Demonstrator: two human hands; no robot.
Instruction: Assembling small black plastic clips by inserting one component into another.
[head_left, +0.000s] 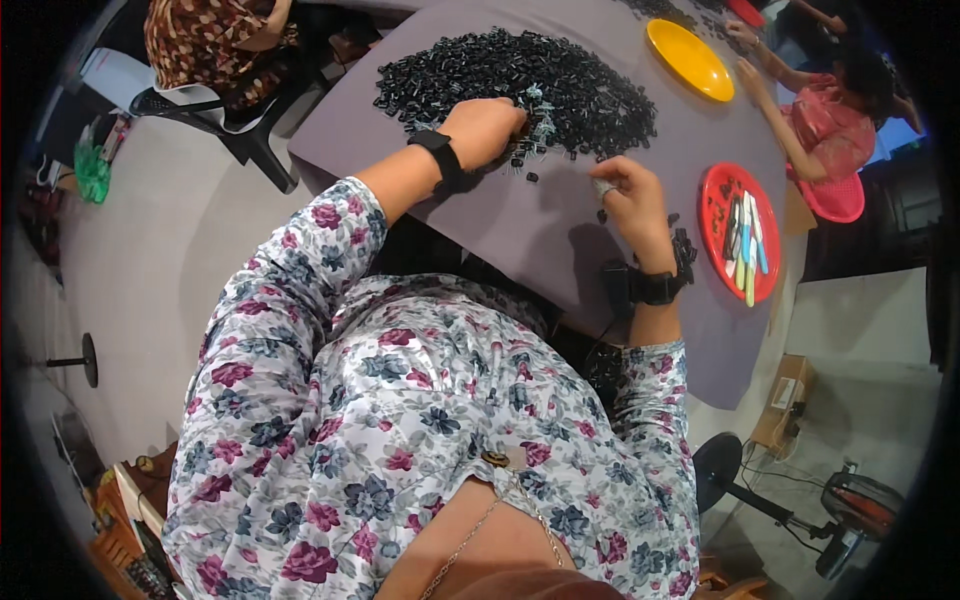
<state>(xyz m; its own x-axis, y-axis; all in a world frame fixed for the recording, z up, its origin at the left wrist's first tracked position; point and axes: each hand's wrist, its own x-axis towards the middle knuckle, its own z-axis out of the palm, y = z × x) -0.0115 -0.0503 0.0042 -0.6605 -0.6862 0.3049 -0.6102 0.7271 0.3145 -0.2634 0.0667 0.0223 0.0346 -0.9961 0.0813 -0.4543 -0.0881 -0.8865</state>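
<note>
Small black pieces (450, 70) heaped at upper centre look like glossy plastic; the mauve tablecloth (490, 225) beneath is matt cloth. The red tray (715, 250) at right and yellow tray (690, 60) at upper right look like smooth, shiny plastic.

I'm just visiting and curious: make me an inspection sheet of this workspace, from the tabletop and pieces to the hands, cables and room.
Surface: table under a greyish-purple cloth.
Work things: broad heap of small black pieces, with pale thin pieces at its near side.
Clutter: red tray holding slim white, blue and green items; yellow tray farther off.
Hands: left hand at the heap's near edge, right hand just right of it; grips unclear.
Cables: thin dark cable near a cardboard box.
Surroundings: co-worker in pinkish-red; fan; dark chair.
</note>
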